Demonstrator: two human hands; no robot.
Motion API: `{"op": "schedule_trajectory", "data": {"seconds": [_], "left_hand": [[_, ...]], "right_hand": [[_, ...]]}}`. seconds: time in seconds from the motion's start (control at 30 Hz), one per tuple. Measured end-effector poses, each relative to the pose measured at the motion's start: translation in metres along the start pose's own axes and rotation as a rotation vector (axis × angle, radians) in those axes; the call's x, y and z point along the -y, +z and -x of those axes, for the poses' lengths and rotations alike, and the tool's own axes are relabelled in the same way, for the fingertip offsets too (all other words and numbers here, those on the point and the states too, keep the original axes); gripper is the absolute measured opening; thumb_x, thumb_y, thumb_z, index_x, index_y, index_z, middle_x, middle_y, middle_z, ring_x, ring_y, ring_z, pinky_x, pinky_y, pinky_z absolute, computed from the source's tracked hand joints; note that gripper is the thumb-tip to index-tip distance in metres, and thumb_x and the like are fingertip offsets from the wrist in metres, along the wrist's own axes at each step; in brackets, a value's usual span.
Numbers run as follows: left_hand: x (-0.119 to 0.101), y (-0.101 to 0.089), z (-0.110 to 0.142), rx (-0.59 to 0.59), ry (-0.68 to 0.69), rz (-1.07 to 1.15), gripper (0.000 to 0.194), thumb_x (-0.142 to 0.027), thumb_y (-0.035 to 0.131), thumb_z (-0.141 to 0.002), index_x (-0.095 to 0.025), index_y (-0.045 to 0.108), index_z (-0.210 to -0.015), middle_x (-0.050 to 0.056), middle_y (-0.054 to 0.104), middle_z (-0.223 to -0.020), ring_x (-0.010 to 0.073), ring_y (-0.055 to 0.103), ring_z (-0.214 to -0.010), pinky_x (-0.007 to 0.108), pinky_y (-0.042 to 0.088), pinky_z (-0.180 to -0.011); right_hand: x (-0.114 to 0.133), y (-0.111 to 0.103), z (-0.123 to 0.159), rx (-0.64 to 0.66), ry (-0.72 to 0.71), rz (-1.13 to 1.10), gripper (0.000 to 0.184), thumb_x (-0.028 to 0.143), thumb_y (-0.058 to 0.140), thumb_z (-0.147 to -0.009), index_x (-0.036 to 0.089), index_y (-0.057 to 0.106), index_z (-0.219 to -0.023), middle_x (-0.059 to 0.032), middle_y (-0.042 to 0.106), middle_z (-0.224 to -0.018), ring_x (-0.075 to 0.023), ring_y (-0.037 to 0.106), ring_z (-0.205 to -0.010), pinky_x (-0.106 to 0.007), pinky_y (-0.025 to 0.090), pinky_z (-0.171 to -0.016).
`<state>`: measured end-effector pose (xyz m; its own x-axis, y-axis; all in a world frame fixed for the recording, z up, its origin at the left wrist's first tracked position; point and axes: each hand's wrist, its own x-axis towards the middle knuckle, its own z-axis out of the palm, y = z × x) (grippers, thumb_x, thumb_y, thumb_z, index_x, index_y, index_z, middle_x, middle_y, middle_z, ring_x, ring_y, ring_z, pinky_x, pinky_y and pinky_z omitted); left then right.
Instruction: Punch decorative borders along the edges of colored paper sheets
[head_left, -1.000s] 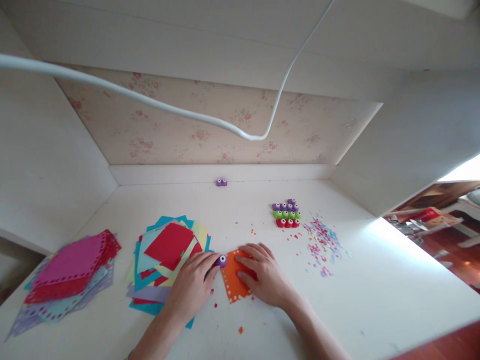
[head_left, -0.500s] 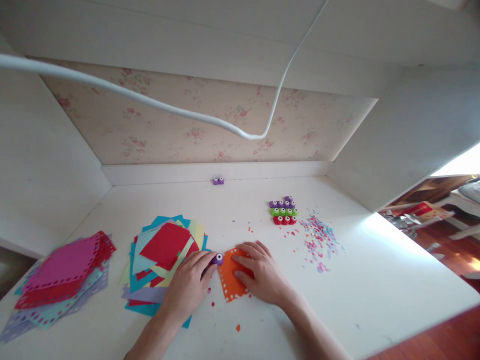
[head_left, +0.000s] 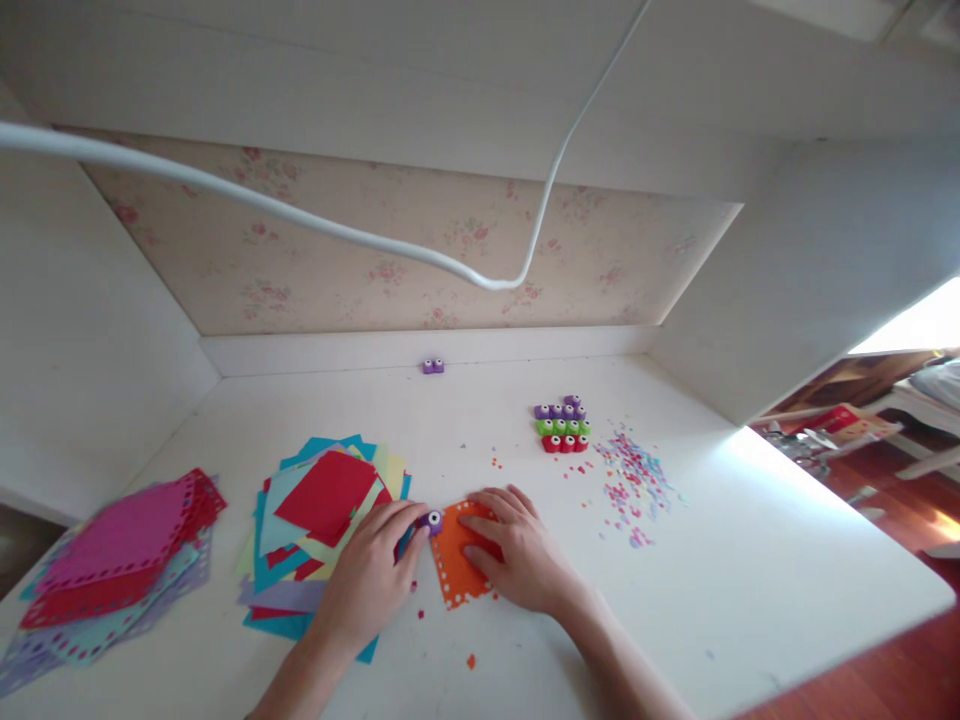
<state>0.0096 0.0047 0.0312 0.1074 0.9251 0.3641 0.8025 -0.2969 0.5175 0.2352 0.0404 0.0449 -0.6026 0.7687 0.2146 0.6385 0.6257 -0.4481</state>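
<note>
A small purple paper punch (head_left: pixel 433 520) sits in my left hand (head_left: pixel 379 560), pinched between thumb and fingers. It is at the upper left corner of a square sheet of orange paper (head_left: pixel 454 556). Punched holes run along the sheet's left and lower edges. Over the right part of the sheet lies my right hand (head_left: pixel 525 555), fingers spread and pressing the paper to the white table; it covers the sheet's right edge. Just left of my left hand is a pile of uncut coloured paper (head_left: pixel 326 497), mostly blue, red and yellow.
Hole-edged sheets (head_left: pixel 112 540) are stacked at far left. Purple, green and red punches (head_left: pixel 561 427) stand in rows at right, beside scattered paper confetti (head_left: pixel 634 475). Two purple punches (head_left: pixel 433 366) are by the back wall. A white cable (head_left: pixel 360 235) hangs across the upper view.
The view has shifted slightly. My left hand keeps the purple punch at the orange sheet's upper left corner, and my right hand stays spread on the paper.
</note>
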Motion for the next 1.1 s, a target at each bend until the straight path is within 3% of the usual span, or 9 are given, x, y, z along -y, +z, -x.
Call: {"op": "schedule_trajectory", "data": {"seconds": [0.2,0.47,0.57,0.73,0.9,1.1], "left_hand": [[-0.016,-0.004,-0.016,0.048,-0.148,0.104,0.027,-0.035,0.046,-0.095,-0.022,0.068,-0.099,0.006,0.072,-0.102,0.0218,0.066,-0.097,0.035,0.053,-0.088],[-0.020,-0.008,-0.042,0.303,-0.311,0.218,0.016,-0.026,0.055,-0.083,-0.022,0.071,-0.082,0.005,0.073,-0.091,0.0223,0.066,-0.091,0.033,0.046,-0.086],[-0.018,-0.004,-0.052,0.383,-0.409,0.240,0.012,-0.024,0.058,-0.078,-0.019,0.068,-0.076,0.003,0.071,-0.075,0.0197,0.067,-0.072,0.027,0.049,-0.068],[-0.017,0.002,-0.065,0.536,-0.615,0.294,0.009,-0.025,0.064,-0.075,-0.017,0.060,-0.076,-0.003,0.059,-0.054,0.0143,0.059,-0.045,0.021,0.042,-0.043],[-0.014,0.012,-0.072,0.595,-0.749,0.251,0.017,-0.023,0.067,-0.074,-0.021,0.050,-0.080,-0.009,0.047,-0.040,0.0145,0.051,-0.034,0.020,0.038,-0.037],[-0.015,0.013,-0.070,0.619,-0.809,0.264,0.026,-0.034,0.069,-0.074,-0.022,0.047,-0.081,-0.010,0.046,-0.042,0.0122,0.049,-0.031,0.020,0.040,-0.037]], "right_hand": [[0.002,-0.001,0.000,-0.002,-0.003,0.009,0.027,0.028,0.065,-0.083,0.028,0.067,-0.110,-0.0037,0.060,-0.126,-0.0226,0.049,-0.118,-0.042,0.027,-0.109],[0.004,-0.005,0.001,-0.005,0.000,0.001,0.029,0.028,0.065,-0.083,0.030,0.066,-0.112,-0.0029,0.061,-0.126,-0.0224,0.050,-0.118,-0.041,0.027,-0.108],[0.003,-0.005,0.002,-0.002,0.006,0.006,0.030,0.029,0.065,-0.083,0.030,0.067,-0.112,-0.0028,0.061,-0.125,-0.0225,0.050,-0.118,-0.041,0.027,-0.108],[0.001,-0.004,0.003,-0.003,0.022,-0.008,0.030,0.030,0.065,-0.083,0.031,0.066,-0.114,-0.0022,0.060,-0.128,-0.0228,0.050,-0.119,-0.043,0.024,-0.110],[0.000,-0.003,0.003,-0.007,0.019,-0.025,0.030,0.029,0.065,-0.083,0.031,0.066,-0.114,-0.0028,0.060,-0.128,-0.0235,0.049,-0.119,-0.044,0.024,-0.110],[0.000,-0.005,0.002,-0.006,0.023,-0.033,0.028,0.030,0.064,-0.084,0.032,0.067,-0.112,-0.0021,0.060,-0.127,-0.0232,0.049,-0.119,-0.044,0.025,-0.110]]}}
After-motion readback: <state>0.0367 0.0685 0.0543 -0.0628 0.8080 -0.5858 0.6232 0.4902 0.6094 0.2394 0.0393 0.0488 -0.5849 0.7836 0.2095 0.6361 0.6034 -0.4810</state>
